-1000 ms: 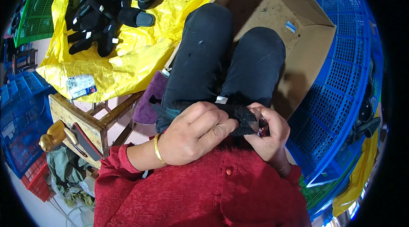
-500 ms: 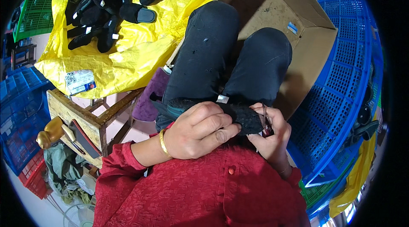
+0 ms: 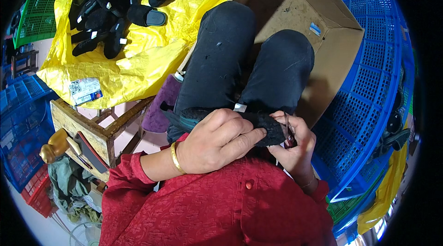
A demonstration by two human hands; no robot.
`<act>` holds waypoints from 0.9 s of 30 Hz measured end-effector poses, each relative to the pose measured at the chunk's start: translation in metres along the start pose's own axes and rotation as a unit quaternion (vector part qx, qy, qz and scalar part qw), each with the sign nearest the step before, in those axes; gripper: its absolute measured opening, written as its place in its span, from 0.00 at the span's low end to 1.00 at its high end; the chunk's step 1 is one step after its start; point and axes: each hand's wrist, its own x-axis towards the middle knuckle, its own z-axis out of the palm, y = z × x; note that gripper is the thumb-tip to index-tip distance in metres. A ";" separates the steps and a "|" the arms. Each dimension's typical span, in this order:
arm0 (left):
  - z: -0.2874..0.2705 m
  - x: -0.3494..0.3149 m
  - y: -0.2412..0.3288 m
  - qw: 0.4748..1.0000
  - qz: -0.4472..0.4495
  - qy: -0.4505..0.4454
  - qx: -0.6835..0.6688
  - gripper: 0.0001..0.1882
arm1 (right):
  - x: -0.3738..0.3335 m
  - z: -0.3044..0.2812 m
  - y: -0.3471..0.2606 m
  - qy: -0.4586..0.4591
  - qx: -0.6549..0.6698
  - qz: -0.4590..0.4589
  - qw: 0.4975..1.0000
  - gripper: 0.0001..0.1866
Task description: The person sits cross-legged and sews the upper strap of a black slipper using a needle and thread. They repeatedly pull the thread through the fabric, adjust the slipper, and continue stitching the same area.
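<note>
A black fuzzy slipper [image 3: 267,125] lies across my lap, its dark green-black sole edge toward the left and a small white tag at its upper side. My left hand [image 3: 226,142], with a gold bangle at the wrist, is closed around its middle, fingers pressed on the fuzzy upper. At the slipper's right end my right hand [image 3: 300,146] is closed on a small dark-red scissors-like tool [image 3: 290,140], thumb below and fingers above. Its tip is hidden against the black fuzz.
A yellow sack [image 3: 152,66] with several black slippers [image 3: 154,17] lies at upper left. Past my knees stands an open cardboard box [image 3: 341,61]. Blue plastic crates [image 3: 369,84] rise on the right. A wooden stool [image 3: 78,112] at left bears a gold-coloured knob-shaped tool [image 3: 55,146].
The fingers of my left hand have stretched slightly rightward along the slipper. My right hand stays nearly where it was.
</note>
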 end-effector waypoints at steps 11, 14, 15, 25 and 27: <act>-0.016 0.022 0.013 0.988 -0.131 -0.076 0.003 0.22 | -0.001 0.008 -0.013 0.000 0.013 0.023 1.000 0.20; -0.019 0.023 0.007 0.980 -0.161 -0.105 -0.054 0.18 | -0.001 0.012 -0.013 0.005 0.024 -0.001 1.000 0.20; -0.018 0.023 0.004 0.977 -0.167 -0.112 -0.075 0.18 | 0.000 0.013 -0.015 0.009 0.008 -0.020 1.000 0.19; -0.004 0.005 -0.003 0.998 -0.042 -0.022 -0.042 0.16 | -0.004 0.014 -0.014 0.020 0.043 0.056 0.997 0.21; -0.002 0.000 -0.005 1.000 -0.007 -0.011 -0.016 0.16 | -0.008 0.013 -0.011 0.016 0.060 0.109 0.992 0.22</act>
